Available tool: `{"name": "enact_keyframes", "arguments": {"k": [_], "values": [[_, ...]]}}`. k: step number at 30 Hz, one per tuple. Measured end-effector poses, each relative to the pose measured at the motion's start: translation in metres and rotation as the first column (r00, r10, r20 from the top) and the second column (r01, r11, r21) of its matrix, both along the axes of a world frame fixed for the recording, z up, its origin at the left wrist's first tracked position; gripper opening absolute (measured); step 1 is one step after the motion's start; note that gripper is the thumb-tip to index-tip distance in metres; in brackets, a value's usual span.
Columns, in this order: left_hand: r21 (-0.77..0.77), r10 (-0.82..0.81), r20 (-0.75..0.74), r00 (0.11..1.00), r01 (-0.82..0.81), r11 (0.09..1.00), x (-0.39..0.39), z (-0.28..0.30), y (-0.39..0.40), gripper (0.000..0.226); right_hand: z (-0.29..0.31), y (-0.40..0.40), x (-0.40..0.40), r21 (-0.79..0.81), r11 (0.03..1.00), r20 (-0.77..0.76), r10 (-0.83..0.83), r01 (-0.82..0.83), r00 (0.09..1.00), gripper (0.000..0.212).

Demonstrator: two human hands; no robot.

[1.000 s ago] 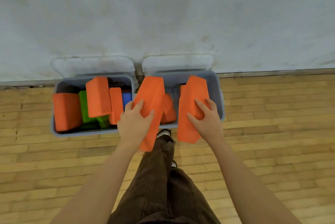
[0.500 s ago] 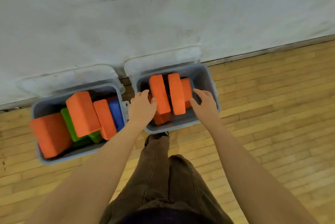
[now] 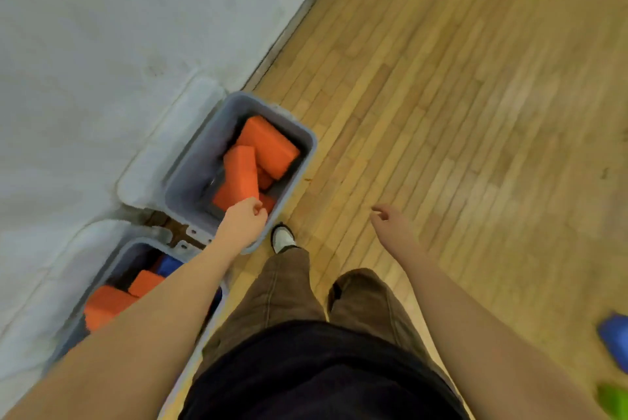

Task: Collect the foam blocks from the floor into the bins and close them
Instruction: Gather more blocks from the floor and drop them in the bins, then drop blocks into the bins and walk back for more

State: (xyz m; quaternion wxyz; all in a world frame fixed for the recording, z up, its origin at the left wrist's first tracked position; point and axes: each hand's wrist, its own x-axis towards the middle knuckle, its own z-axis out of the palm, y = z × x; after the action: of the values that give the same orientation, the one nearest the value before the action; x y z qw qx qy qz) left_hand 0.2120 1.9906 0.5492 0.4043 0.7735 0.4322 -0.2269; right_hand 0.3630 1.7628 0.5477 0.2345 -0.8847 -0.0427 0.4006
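**Turning from the bins toward blocks left on the floor**

Turning away, the person's left hand [image 3: 243, 227] hangs loosely curled and empty over the grey plastic bin [image 3: 307, 147] of orange foam blocks [image 3: 268, 144]. The right hand [image 3: 390, 224] is open. Half a second ago both hands were at those blocks. Next: fetching the blue foam block [image 3: 615, 338] and the green foam block [image 3: 615, 399].

Even soft indoor light, faint shadows, motion blur throughout, wide-angle edge distortion
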Motion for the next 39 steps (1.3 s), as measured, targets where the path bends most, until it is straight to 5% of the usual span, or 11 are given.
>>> {"name": "enact_keyframes", "arguments": {"k": [5,13,20,25,29,34,39], "values": [[0.012,-0.363,-0.072,0.929,0.365,0.931,0.05,-0.005,-0.065,0.034,0.0,-0.123,-0.045,0.049,0.905,-0.061,-0.42,0.423,0.905,0.038],[-0.014,-0.757,-0.064,0.65,0.758,0.652,0.114,-0.004,-0.282,0.029,-0.02,-0.296,-0.147,0.002,0.521,-0.116,-0.848,0.854,0.517,0.035],[-0.087,-0.968,0.075,0.238,0.969,0.231,0.129,0.006,-0.523,0.029,-0.023,-0.427,-0.222,-0.065,0.115,-0.082,-0.991,0.991,0.11,0.033],[-0.094,-0.992,0.121,-0.034,0.994,-0.046,0.13,0.007,-0.654,0.03,-0.016,-0.489,-0.252,-0.011,-0.236,-0.05,-0.97,0.972,-0.236,0.031],[-0.116,-0.968,0.144,-0.204,0.968,-0.221,0.134,0.004,-0.743,0.028,-0.015,-0.522,-0.26,-0.006,-0.416,-0.041,-0.909,0.909,-0.416,0.03],[-0.14,-0.944,0.155,-0.29,0.94,-0.312,0.174,-0.007,-0.834,0.022,-0.022,-0.585,-0.227,-0.045,-0.508,-0.034,-0.86,0.86,-0.509,0.031],[-0.133,-0.967,0.068,-0.245,0.959,-0.252,0.274,-0.018,-0.905,0.022,-0.019,-0.701,-0.136,-0.015,-0.436,-0.046,-0.899,0.9,-0.436,0.032]]}}
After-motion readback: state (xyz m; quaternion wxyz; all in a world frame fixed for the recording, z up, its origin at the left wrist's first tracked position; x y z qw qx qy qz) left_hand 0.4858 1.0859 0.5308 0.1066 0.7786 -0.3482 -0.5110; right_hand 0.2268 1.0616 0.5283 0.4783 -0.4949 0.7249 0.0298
